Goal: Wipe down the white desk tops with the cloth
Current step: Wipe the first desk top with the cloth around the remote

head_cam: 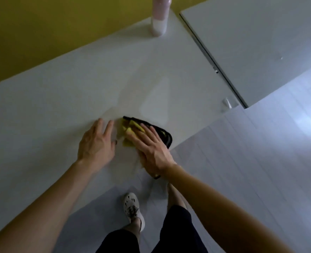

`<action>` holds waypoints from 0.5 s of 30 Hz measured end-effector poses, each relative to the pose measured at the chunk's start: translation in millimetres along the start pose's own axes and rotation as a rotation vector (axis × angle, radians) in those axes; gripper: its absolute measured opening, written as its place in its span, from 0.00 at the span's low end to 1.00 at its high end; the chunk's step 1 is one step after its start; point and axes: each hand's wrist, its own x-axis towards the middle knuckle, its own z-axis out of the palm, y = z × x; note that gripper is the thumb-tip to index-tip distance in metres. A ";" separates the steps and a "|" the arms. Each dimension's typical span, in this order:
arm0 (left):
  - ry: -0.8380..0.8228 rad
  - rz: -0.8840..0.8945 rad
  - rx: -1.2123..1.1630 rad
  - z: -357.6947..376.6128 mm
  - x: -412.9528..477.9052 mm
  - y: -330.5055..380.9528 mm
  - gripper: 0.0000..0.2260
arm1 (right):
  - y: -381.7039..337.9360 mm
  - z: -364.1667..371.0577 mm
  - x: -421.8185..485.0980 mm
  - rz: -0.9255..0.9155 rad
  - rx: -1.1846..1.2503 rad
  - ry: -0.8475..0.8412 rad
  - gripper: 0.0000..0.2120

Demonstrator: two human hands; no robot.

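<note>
A yellow cloth with a black border (132, 127) lies bunched on the white desk top (78, 99), close to its near edge. My right hand (151, 148) presses flat on the cloth with straight fingers and covers much of it. My left hand (96, 143) rests flat on the bare desk just left of the cloth, fingers spread, apart from the fabric. A second white desk top (251, 42) adjoins at the right, past a dark gap (213, 61).
A pale pink bottle (159, 17) stands at the far edge of the desk. A yellow wall lies behind. A small clear piece (227, 103) sits near the desk's right corner. Pale plank floor, my legs and a white shoe (132, 207) are below.
</note>
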 end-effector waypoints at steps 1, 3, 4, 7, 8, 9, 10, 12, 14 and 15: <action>-0.013 0.008 -0.011 0.2 13.2 11.5 0.39 | 22.3 -12.9 -4.4 -0.142 -0.013 -0.098 0.30; -0.061 0.031 -0.002 -2.3 38.8 33.8 0.50 | 84.9 -50.5 -4.7 -0.245 -0.054 -0.164 0.31; -0.105 0.029 0.004 -5.0 50.5 45.1 0.56 | 119.0 -72.2 -4.4 -0.188 -0.066 -0.140 0.31; -0.238 -0.062 0.005 -14.3 73.8 77.6 0.71 | 207.6 -132.2 -5.6 0.209 -0.118 0.079 0.32; -0.271 -0.099 0.007 -15.1 77.2 85.9 0.74 | 222.9 -141.1 -4.4 0.363 -0.119 0.178 0.33; -0.295 -0.130 0.020 -14.1 79.9 91.9 0.76 | 227.0 -139.6 0.5 0.506 -0.091 0.270 0.36; -0.309 -0.153 0.039 -12.9 82.0 96.0 0.77 | 219.8 -130.6 7.8 0.621 -0.061 0.347 0.39; -0.326 -0.166 0.080 -12.1 82.8 99.8 0.78 | 180.4 -103.5 16.5 0.725 -0.047 0.407 0.40; -0.328 -0.156 0.123 -11.2 82.0 98.6 0.78 | 133.3 -76.7 9.7 0.553 0.013 0.282 0.39; -0.325 -0.152 0.135 -11.2 82.1 98.5 0.79 | 119.6 -69.6 1.0 0.363 0.027 0.151 0.37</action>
